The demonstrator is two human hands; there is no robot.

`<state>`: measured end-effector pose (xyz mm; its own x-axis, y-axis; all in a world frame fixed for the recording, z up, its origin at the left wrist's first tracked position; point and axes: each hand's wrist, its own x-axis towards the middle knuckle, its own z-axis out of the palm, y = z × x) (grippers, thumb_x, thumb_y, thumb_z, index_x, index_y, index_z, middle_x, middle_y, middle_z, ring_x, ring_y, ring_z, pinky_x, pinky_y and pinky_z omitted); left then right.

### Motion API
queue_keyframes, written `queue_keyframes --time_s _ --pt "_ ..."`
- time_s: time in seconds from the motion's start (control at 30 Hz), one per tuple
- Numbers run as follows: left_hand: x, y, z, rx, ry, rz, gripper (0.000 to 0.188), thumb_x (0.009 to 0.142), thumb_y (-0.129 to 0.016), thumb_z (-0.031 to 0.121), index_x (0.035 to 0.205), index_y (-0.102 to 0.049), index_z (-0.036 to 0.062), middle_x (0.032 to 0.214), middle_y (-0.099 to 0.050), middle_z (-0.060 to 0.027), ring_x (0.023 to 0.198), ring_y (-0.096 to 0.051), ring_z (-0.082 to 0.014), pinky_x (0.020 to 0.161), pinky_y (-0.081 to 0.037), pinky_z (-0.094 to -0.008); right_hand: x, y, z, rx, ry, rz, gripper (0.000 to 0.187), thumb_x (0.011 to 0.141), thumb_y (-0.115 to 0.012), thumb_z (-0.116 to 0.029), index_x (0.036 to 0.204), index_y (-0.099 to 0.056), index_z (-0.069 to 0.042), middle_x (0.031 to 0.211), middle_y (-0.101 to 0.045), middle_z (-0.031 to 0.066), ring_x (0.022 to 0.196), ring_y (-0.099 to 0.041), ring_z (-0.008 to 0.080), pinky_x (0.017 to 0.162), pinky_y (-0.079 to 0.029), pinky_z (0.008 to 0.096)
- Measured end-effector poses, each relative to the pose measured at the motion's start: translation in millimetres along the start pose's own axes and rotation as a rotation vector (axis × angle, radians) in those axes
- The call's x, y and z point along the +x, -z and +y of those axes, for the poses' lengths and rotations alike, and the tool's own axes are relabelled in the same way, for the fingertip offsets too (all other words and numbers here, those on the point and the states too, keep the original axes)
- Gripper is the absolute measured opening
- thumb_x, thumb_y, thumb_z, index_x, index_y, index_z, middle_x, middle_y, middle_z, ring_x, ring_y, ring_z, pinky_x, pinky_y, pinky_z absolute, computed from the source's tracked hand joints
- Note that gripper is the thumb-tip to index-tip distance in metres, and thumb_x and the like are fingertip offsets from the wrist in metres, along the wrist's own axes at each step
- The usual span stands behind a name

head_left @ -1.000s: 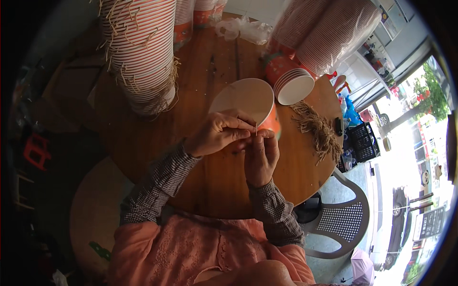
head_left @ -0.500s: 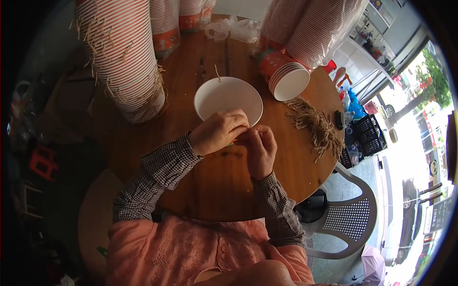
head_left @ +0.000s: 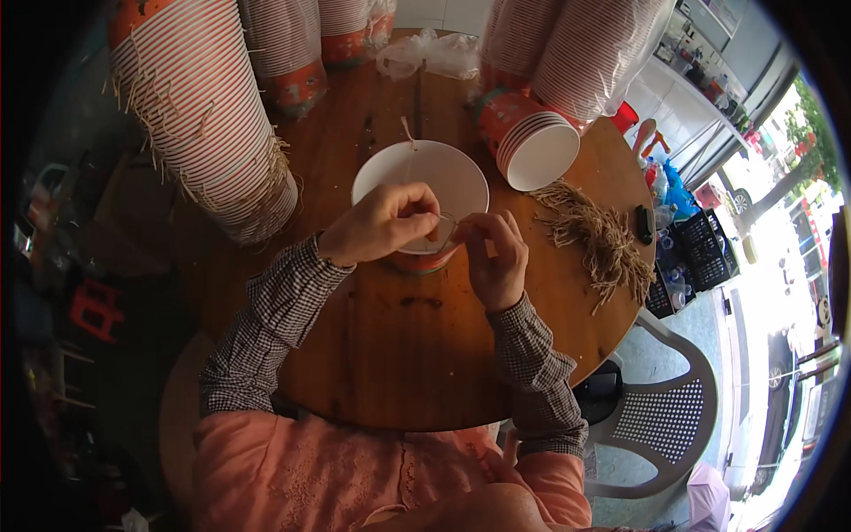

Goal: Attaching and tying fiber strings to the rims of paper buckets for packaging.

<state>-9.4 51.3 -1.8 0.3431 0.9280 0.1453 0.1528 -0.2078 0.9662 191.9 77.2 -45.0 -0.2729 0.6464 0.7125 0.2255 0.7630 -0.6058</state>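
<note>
A paper bucket (head_left: 381,173), white inside and red-orange outside, stands upright before me on the round wooden table. From its far rim sticks a short piece of paper cord (head_left: 408,130). Over the near rim, my left hand (head_left: 383,222) has its fingers closed on a thin cord (head_left: 448,217). My right hand (head_left: 498,259) pinches the same cord just to the right. The cord arches between my fingertips; its ends are too small to make out. Both hands partly cover the bucket's near side.
A tall stack of paper buckets (head_left: 199,115) with cords hanging off it stands at left. Wrapped bucket stacks (head_left: 585,62) and a short lying stack (head_left: 542,152) are at back right. A bundle of cords (head_left: 596,235) lies at the table's right. A grey chair (head_left: 660,417) stands beyond.
My hands have come slightly apart and lifted from the near rim, and a cord loop now shows between them. The view has shifted a little.
</note>
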Motion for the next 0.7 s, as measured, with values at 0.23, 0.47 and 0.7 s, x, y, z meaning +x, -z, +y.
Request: queue_keyframes --time_s 0.23,0.47,0.7 --pt "-1 1 11 -0.304 0.054 0.034 0.012 0.094 -0.058 0.012 0.100 -0.058 0.0007 0.091 -0.061 -0.0031 0.082 -0.058 -0.0085 0.077 -0.049 -0.0235 -8 3 -28 0.145 -0.120 0.043 0.007 0.084 -0.062 0.003 0.090 -0.063 -0.002 0.075 -0.064 0.0079 0.065 -0.066 0.0164 0.058 -0.053 0.0254" --pt "-1 -17 5 -0.302 -0.072 0.138 0.013 0.092 -0.060 0.007 0.103 -0.061 -0.0009 0.089 -0.066 -0.0040 0.076 -0.059 -0.0076 0.073 -0.051 -0.0218 7 13 -29 -0.109 0.226 0.044 0.020 0.075 -0.068 0.005 0.092 -0.066 -0.005 0.079 -0.061 0.0066 0.071 -0.061 0.0192 0.060 -0.051 0.0320" --pt "-3 -37 9 -0.098 -0.203 0.115 0.025 0.090 -0.063 0.004 0.113 -0.056 -0.0023 0.101 -0.066 -0.0067 0.097 -0.064 -0.0135 0.087 -0.052 -0.0264 11 8 -27 0.135 0.000 0.109 0.016 0.076 -0.072 0.002 0.090 -0.068 -0.005 0.083 -0.056 0.0045 0.073 -0.057 0.0149 0.067 -0.048 0.0268"
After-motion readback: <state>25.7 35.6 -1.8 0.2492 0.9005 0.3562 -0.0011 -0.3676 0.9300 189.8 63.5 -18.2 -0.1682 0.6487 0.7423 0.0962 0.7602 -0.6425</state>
